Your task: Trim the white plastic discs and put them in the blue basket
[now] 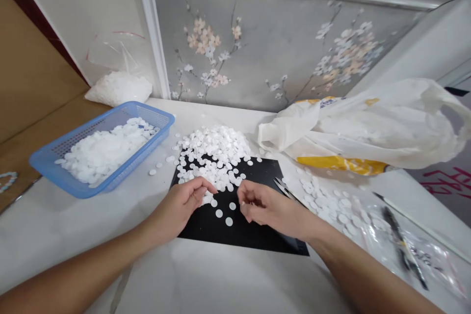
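Note:
A heap of small white discs (217,144) spreads over the back left part of a black mat (239,235). My left hand (186,201) is over the mat's left side beside the discs, fingers curled; whatever they may hold is too small to make out. To the right, my right hand (265,206) is above the mat with its fingers bent together, and I cannot make out anything in them. A few loose discs (228,221) lie on the black surface between the hands. Metal tweezers (287,189) rest behind my right hand, partly hidden by it.
At left is a blue basket (51,169) of white discs, with a clear bag (121,88) of white pieces behind it. A white and yellow plastic bag (368,127) lies back right. More discs (327,201), a black pen (405,250) and clear bags are on the right.

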`<state>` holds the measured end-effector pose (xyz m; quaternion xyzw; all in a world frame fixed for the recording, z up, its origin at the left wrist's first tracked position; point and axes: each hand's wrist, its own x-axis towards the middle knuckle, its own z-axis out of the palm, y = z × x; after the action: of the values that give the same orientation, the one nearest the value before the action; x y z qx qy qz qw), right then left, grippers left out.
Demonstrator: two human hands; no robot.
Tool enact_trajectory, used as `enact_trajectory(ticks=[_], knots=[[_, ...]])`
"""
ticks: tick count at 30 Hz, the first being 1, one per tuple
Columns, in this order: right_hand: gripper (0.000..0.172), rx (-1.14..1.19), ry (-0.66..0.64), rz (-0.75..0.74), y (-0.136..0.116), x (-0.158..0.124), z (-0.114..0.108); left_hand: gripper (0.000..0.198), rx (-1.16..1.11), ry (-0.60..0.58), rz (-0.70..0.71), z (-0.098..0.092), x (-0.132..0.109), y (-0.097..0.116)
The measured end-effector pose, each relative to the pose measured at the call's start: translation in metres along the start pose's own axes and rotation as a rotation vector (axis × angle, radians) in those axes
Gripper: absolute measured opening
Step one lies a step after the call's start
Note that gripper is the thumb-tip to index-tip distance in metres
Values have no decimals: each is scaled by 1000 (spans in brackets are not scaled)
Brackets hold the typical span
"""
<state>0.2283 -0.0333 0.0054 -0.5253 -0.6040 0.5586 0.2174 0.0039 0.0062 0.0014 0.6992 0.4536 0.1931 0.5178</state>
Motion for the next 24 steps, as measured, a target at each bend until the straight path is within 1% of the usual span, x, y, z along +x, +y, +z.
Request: enact_trajectory(ticks=[2,4,6,8,9,11,13,14,16,18,19,22,24], knots=[[11,92,-49,3,0,2,2,31,197,36,68,0,-1,-1],[15,135,-64,6,1,3,5,27,342,38,159,0,-1,-2],[12,203,-67,16,2,4,7,24,434,20,211,1,1,-5],[6,297,-73,37,1,5,7,23,500,7,228,2,3,-9],[6,338,-71,46,0,5,7,23,521,5,240,2,4,-11],[18,368,-53,51,-1,4,6,24,548,17,288,3,5,-15],[27,262,12,41,-1,4,7,26,612,15,330,3,6,-16],[27,157,63,19,0,4,9,27,659,10,340,4,6,-16],[17,-75,140,-38,1,3,14,27,728,-1,334,5,5,-12],[5,-228,150,-79,1,3,22,24,690,9,304,5,4,-7],[4,-271,140,-79,0,3,26,22,636,19,268,5,4,-5],[8,-360,128,-33,-4,2,33,24,418,24,104,4,2,1],[11,-378,109,1,-5,0,33,27,276,-1,8,3,1,5]])
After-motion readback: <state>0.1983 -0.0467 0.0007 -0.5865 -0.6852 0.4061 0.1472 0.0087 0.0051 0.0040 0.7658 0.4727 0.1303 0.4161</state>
